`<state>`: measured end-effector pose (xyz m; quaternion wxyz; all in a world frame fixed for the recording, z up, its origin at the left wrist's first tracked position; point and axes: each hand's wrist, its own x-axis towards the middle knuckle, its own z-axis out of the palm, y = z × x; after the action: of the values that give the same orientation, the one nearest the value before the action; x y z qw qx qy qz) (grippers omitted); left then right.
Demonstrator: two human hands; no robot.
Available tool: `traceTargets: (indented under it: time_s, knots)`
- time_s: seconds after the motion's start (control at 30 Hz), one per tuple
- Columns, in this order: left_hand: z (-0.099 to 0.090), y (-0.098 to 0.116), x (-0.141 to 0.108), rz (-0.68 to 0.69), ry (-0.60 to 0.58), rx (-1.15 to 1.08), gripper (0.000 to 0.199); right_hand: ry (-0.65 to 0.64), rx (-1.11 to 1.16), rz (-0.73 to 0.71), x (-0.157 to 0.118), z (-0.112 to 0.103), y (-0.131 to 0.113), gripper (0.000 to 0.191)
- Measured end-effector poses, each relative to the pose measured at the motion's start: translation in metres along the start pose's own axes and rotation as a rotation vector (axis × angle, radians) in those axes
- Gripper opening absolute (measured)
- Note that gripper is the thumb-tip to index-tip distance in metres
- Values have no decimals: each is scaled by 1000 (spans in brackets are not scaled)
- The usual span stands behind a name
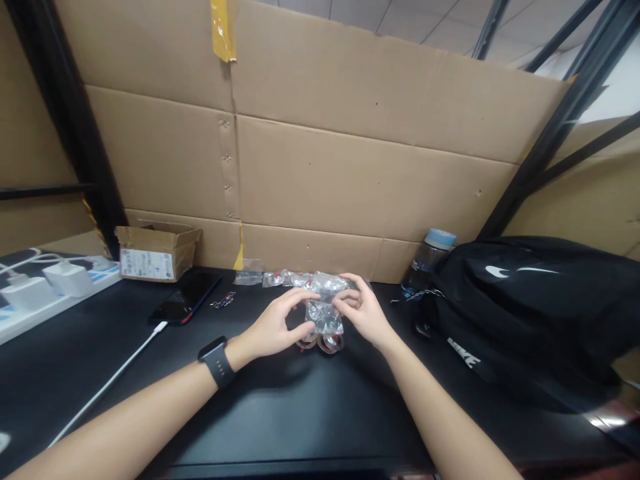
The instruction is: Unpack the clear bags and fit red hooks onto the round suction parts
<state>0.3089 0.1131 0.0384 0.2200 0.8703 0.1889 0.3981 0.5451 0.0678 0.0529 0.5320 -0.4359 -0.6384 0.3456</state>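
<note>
A small clear plastic bag (325, 317) is between my two hands over the dark table. My right hand (364, 310) is closed at the bag's right edge, thumb and bent fingers gripping it. At the bag's left edge my left hand (280, 323) has thumb and fingers spread apart, with the thumb tip touching or very near the plastic. Just below the bag lie two round, clear items with red bits (331, 343), partly covered by it. Behind my hands, a row of small clear packets (295, 279) runs along the cardboard wall.
To the left are a phone (185, 300) on a white cable, an open cardboard box (157, 252), a small trinket (223, 300) and a power strip (60, 293) with chargers. A bottle (425, 263) and a large black bag (535, 320) stand at the right.
</note>
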Motion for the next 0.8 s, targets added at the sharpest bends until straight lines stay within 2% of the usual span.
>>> traceTargets:
  time_s: [0.07, 0.13, 0.17, 0.27, 0.37, 0.5, 0.6, 0.67, 0.7, 0.8]
  knots:
    - [-1, -2, -1, 43, 37, 187, 62, 29, 71, 62, 1, 6, 6, 58]
    - [-1, -5, -2, 124, 13, 372, 77, 56, 105, 117, 2, 14, 11, 62]
    - [-1, -6, -3, 170, -6, 453, 77, 66, 114, 135, 2, 17, 12, 64]
    - [-1, -11, -6, 265, 18, 644, 54, 49, 135, 148, 1, 26, 14, 63]
    - [-2, -9, -8, 313, 50, 724, 50, 27, 160, 123, 0, 29, 13, 58]
    - [-4, -3, -5, 400, -13, 751, 37, 34, 161, 91, 1, 27, 12, 59]
    - [-14, -9, 3, 445, -49, 818, 28, 78, 123, 79, 3, 25, 12, 57]
    - [-27, -24, 8, 395, 5, 861, 27, 127, 79, 55, 4, 23, 13, 52]
    - [-35, -34, 10, 340, 78, 881, 26, 141, 54, 39, 4, 22, 14, 50]
    - [-60, -70, 9, 61, 180, 956, 23, 145, -15, 8, 4, 19, 18, 45]
